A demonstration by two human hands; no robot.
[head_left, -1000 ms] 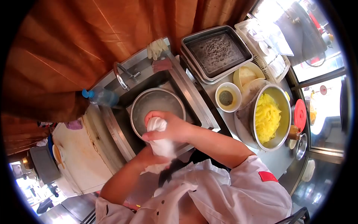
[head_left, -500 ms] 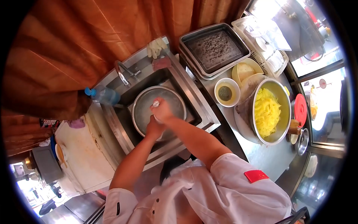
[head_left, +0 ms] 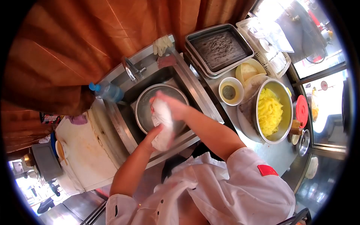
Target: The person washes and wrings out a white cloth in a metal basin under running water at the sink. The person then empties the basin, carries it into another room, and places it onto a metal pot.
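A bunched white cloth (head_left: 162,114) is held between my two hands, above a round metal basin (head_left: 141,108) in the sink (head_left: 119,122). My left hand (head_left: 152,135) grips the lower part of the cloth from the left side. Around its upper part, my right hand (head_left: 170,105) is closed, slightly blurred by motion. The basin looks to have cloudy water in it, though my hands and the cloth hide much of the inside. Behind the basin, a metal faucet (head_left: 131,69) rises from the sink's back edge.
A blue-capped bottle (head_left: 108,92) stands left of the sink. Pale gloves (head_left: 162,45) and a pink cloth (head_left: 166,61) lie on the sink's back corner. To the right are stacked metal trays (head_left: 219,50), a small bowl (head_left: 230,91) and a pot of shredded yellow food (head_left: 269,112).
My hands have come up out of the basin, and the white cloth now shows at more of its length between them. The view has shifted slightly.
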